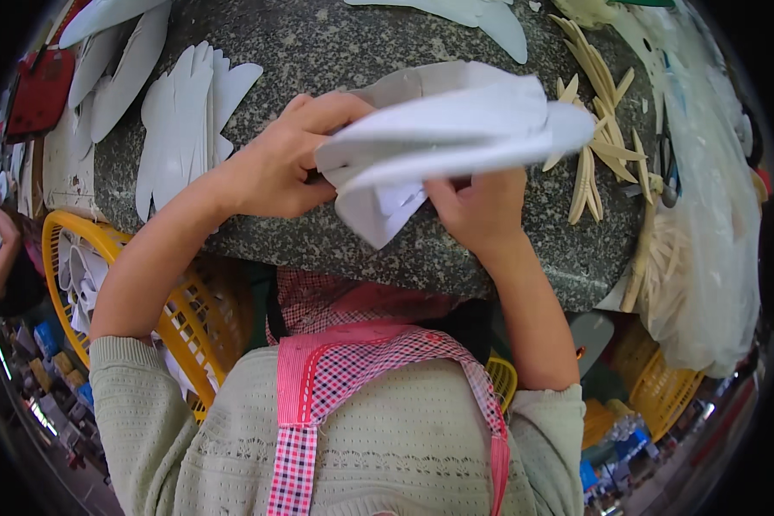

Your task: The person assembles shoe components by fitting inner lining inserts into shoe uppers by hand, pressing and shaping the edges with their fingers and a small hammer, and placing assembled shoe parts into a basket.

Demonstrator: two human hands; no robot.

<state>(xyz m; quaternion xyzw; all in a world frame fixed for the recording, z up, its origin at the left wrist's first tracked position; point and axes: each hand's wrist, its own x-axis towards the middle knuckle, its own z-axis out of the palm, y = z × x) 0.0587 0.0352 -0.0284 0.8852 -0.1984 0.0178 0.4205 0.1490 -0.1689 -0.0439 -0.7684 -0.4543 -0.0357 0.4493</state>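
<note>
Above the front part of a speckled grey stone tabletop [310, 52], I hold a white shoe upper [456, 116], its curved layers partly smeared by motion. My left hand [288, 159] grips its left end, thumb and fingers closed around the edge. From below, my right hand [483, 211] is closed on the lower edge of the same upper; some of its fingertips are hidden behind the white material. Left of my hands lies a fanned pile of flat white shoe pieces [181, 129]. Thin cream-coloured strips [606, 129] lie on the right, close to the upper's rounded end.
More white pieces lie at the far edge [482, 15] and far left [129, 73], near a red object [39, 96]. A yellow basket [199, 331] stands under my left arm. Clear plastic bags [709, 198] and another yellow basket [666, 394] are right. Another person [9, 236] is far left.
</note>
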